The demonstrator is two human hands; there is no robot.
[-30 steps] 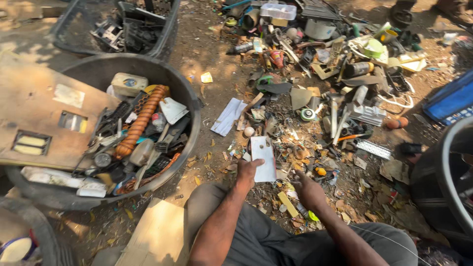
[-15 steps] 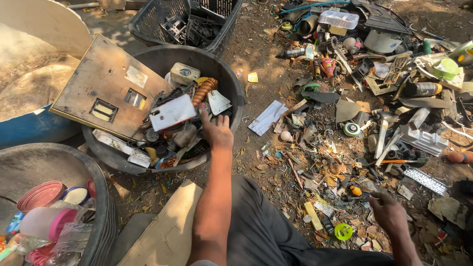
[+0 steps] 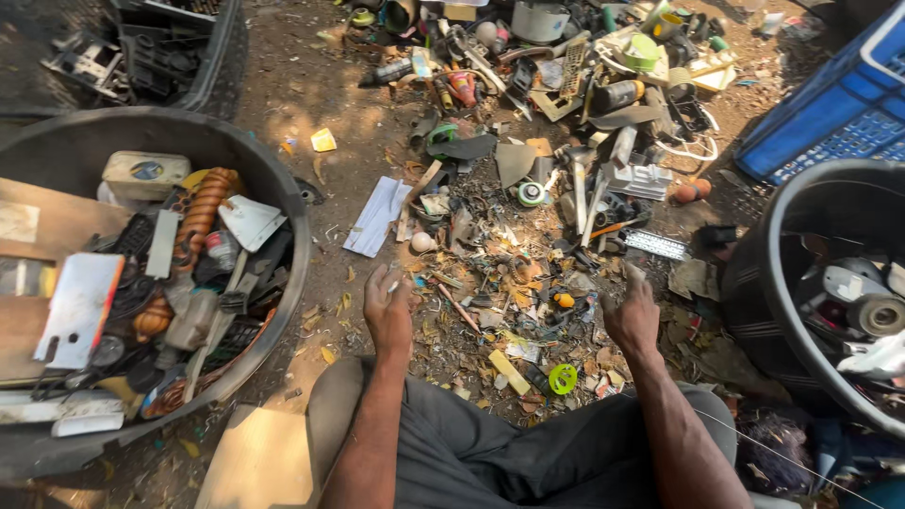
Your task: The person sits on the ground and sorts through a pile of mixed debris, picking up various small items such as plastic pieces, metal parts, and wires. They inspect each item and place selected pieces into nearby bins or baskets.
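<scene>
Big round black tub (image 3: 292, 273) on the left, dull plastic, crammed with scrap: flat white panel (image 3: 80, 306), ribbed orange coil (image 3: 203, 212). Second dark tub (image 3: 754, 283) on the right, blue crate (image 3: 830, 113) behind it. Between them, bare dirt covered by a scrap pile (image 3: 528, 207) of jagged plastic and metal bits. Left hand (image 3: 388, 306) low over the dirt, fingers curled round a small pale piece (image 3: 393, 285). Right hand (image 3: 632, 316) loosely curled, knuckles up, over the litter; cannot tell if it grips anything. Small yellow-green ring (image 3: 563, 379) near the knee.
</scene>
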